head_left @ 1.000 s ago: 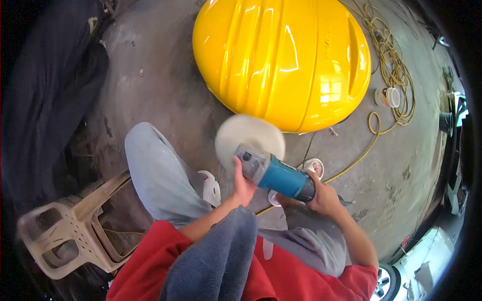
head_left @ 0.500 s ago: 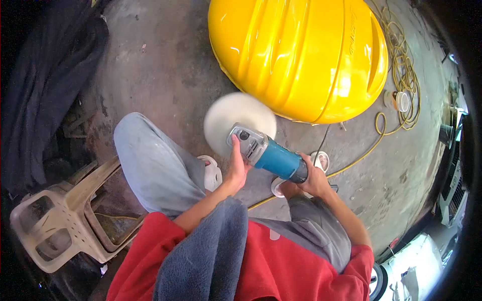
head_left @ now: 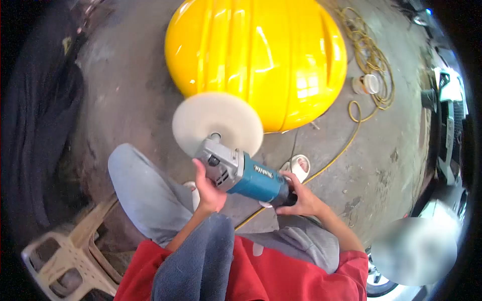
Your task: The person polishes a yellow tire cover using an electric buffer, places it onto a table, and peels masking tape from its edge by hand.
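A teal-and-grey Makita polisher (head_left: 258, 179) is held in front of my body, its round white pad (head_left: 201, 113) pointing away from me. The pad overlaps the near left edge of a glossy, ridged yellow panel (head_left: 271, 60) in view; whether they touch, I cannot tell. My left hand (head_left: 210, 193) is closed around the grey gear head, thumb up along its side. At the dark rear end of the body, my right hand (head_left: 305, 198) is wrapped round the grip. A dark grey towel (head_left: 196, 261) hangs over my front.
A coiled yellow hose or cord (head_left: 371, 55) lies on the concrete floor at the right, beside a small tub (head_left: 365, 84). A beige plastic chair (head_left: 75, 256) is at lower left, with dark cloth (head_left: 45, 135) above it. Vehicles line the right edge.
The polisher has come up nearer the camera and slightly left, its pad tilted further upward and looking larger. The view has shifted, so the panel appears farther left. Both hands keep their hold.
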{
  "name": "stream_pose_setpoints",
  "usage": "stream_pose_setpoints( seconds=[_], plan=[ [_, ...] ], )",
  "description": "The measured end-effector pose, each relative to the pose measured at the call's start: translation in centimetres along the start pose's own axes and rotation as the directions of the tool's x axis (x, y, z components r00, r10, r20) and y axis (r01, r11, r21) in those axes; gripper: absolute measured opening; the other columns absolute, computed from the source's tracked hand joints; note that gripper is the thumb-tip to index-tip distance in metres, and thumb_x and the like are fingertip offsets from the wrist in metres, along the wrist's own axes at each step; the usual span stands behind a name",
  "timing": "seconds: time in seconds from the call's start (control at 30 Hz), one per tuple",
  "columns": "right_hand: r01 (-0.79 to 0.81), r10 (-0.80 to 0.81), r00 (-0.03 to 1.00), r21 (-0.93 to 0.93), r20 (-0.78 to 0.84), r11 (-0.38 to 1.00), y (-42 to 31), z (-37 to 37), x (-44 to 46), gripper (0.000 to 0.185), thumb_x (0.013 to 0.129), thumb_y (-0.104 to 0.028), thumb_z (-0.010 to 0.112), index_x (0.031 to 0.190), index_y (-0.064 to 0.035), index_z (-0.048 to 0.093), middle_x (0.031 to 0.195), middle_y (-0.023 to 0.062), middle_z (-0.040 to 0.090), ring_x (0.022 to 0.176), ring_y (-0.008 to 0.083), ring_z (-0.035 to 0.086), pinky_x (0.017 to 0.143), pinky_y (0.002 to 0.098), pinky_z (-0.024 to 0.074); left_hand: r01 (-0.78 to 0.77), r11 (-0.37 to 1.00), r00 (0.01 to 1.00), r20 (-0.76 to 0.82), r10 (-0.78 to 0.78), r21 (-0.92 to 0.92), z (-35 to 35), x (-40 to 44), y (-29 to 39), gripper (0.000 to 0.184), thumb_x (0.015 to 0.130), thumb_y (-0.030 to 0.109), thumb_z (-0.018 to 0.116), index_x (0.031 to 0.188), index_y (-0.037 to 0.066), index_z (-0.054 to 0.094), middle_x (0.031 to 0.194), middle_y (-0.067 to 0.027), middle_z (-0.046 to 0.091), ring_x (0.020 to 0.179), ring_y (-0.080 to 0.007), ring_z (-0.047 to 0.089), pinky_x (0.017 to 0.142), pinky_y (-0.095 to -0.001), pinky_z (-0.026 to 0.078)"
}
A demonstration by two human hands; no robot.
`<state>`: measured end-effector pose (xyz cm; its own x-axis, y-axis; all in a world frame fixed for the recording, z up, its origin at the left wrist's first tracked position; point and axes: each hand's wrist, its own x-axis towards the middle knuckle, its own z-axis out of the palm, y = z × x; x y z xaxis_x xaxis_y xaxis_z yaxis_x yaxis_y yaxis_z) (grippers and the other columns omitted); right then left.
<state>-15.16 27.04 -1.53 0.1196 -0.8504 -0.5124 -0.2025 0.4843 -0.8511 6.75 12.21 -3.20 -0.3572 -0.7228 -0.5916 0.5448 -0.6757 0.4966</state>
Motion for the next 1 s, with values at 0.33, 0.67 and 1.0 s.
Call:
stream_pose_setpoints(
  seconds=[0.33, 0.67, 1.0],
  plan=[
    [0.082, -0.107, 0.994, 0.764, -0.017, 0.640, 4.8, -5.0, -4.8, 0.110, 0.049, -0.040, 0.087, 0.135, 0.0051, 0.034, 0.127, 0.0145, 0.051, 0.114, 0.0242, 0.053, 0.099, 0.0359, 0.0382, 0.291, 0.916, 0.629, 0.667, -0.400, 0.275, 15.6, 3.9, -5.6, 0.057, 0.095, 0.052, 0.036, 0.126, 0.005, 0.049, 0.117, -0.0080, 0.059, 0.102, -0.0181, 0.059, 0.094, -0.0346, 0.044],
    [0.435, 0.358, 0.472, 0.565, -0.806, 0.701, 11.3, -1.1, -12.6, 0.082, 0.063, -0.017, 0.078, 0.132, 0.0003, 0.038, 0.112, 0.0116, 0.058, 0.095, 0.0196, 0.061, 0.082, 0.0321, 0.0512, 0.153, 0.490, 0.729, 0.237, -0.643, 0.858, 11.0, 6.0, -5.4, 0.043, 0.094, 0.044, 0.049, 0.117, 0.007, 0.055, 0.109, -0.0061, 0.062, 0.100, -0.0178, 0.061, 0.087, -0.0320, 0.047],
    [0.254, 0.617, -0.174, 0.571, -0.767, 0.781, 23.6, 10.2, -13.2, 0.076, 0.067, -0.013, 0.077, 0.132, 0.0047, 0.040, 0.130, 0.0157, 0.046, 0.117, 0.0261, 0.046, 0.100, 0.0340, 0.0346, 0.532, 0.386, 0.820, -0.346, -0.456, 0.754, -9.5, 10.1, 0.6, 0.062, 0.092, 0.048, 0.047, 0.131, 0.001, 0.040, 0.128, -0.0178, 0.051, 0.114, -0.0335, 0.054, 0.096, -0.0433, 0.042]
  ],
)
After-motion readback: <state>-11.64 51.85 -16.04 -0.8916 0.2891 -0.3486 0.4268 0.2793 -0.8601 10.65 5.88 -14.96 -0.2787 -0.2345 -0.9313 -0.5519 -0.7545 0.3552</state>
